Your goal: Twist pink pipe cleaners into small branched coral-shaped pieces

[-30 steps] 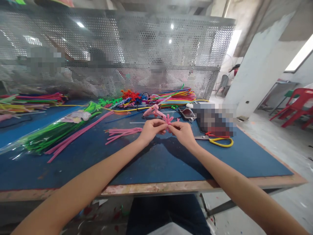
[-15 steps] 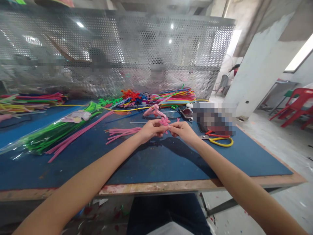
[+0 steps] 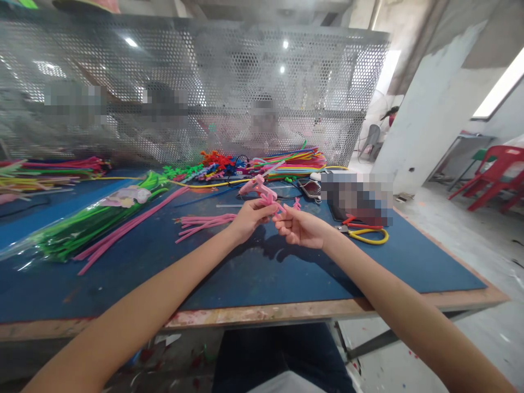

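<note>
Your left hand (image 3: 249,219) is nearly closed, pinching a small, bunched piece of pink fuzzy pipe cleaner (image 3: 268,202) above the blue tabletop (image 3: 229,278), near the pink plastic glue gun (image 3: 256,186); your right hand (image 3: 302,227), fingers curled, pinches its right end. You seem to be shaping it, so the next move likely calls for a steady left hold and careful right fingertips
</note>
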A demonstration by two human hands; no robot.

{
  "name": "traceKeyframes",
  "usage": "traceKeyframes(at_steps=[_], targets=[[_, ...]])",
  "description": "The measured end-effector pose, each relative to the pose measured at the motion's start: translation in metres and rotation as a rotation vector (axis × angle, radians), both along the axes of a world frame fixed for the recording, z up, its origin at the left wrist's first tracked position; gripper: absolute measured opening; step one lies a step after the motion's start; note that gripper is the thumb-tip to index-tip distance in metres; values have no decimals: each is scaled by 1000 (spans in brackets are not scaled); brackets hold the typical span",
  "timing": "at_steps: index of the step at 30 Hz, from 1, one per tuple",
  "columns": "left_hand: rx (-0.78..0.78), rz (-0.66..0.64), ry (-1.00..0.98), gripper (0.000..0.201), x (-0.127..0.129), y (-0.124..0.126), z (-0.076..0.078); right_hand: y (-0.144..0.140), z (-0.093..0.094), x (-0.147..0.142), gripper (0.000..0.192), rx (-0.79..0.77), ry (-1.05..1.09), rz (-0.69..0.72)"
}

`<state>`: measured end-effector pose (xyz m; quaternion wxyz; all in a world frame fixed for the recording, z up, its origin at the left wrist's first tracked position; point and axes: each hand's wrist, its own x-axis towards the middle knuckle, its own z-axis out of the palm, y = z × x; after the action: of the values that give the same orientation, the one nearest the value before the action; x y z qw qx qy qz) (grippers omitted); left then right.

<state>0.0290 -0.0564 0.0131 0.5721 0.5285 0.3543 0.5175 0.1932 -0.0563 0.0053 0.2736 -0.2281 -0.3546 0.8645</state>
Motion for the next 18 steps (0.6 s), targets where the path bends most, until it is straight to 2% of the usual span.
traceKeyframes(at_steps=[6,11,18], targets=[[-35,-40,-43,29,0,0,0,1,1,3,45,-81,109,28],[-53,-104,-32,30,-2,1,-1,2,-1,1,34,-152,99,47],[-32,-78,7,31,1,1,-3,1,1,-1,23,-213,110,30]])
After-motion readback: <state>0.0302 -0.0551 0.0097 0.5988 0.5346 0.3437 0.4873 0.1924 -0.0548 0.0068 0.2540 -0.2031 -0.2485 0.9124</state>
